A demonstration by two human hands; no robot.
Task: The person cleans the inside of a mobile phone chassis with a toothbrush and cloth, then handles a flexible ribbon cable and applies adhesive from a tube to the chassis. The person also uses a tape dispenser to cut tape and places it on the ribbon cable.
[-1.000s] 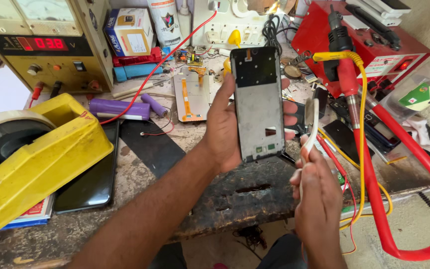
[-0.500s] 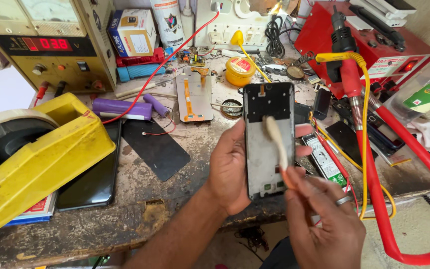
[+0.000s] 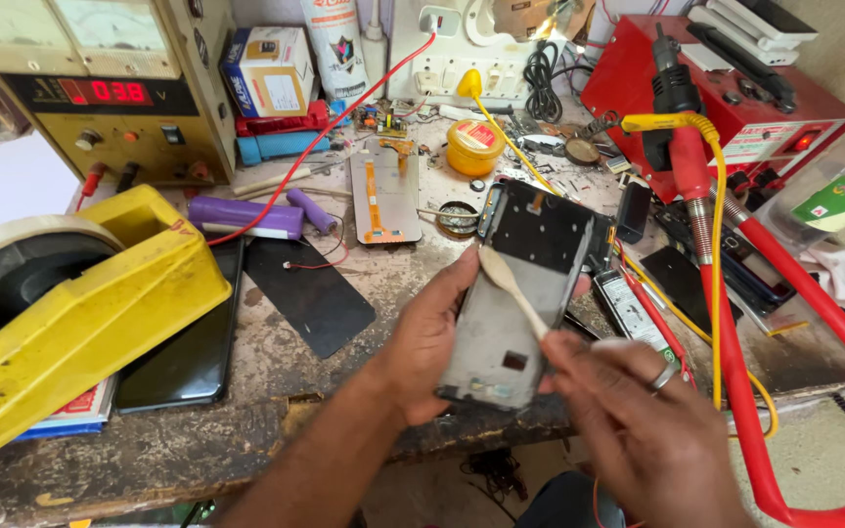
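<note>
Phone frame (image 3: 525,293) now tilted, dropped lower over the bench edge (image 3: 246,440) — left hand (image 3: 427,337) clamps its side rails, right hand (image 3: 652,430) pinches the pale spatula (image 3: 511,288) on it. Thin, light, probably flexy — grip the edges.

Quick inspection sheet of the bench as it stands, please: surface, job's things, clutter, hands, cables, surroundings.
Surface: worn, stained workbench.
Job's things: opened phone frame, tilted above the bench; pale flat pry stick laid across its inside.
Clutter: yellow tape dispenser, purple cells, loose display panel, yellow tin, black phone.
Hands: left hand grips the frame; right hand, ring on, pinches the stick.
Cables: red leads and yellow lead at right; thin red wire.
Surroundings: bench power supply, red station.
</note>
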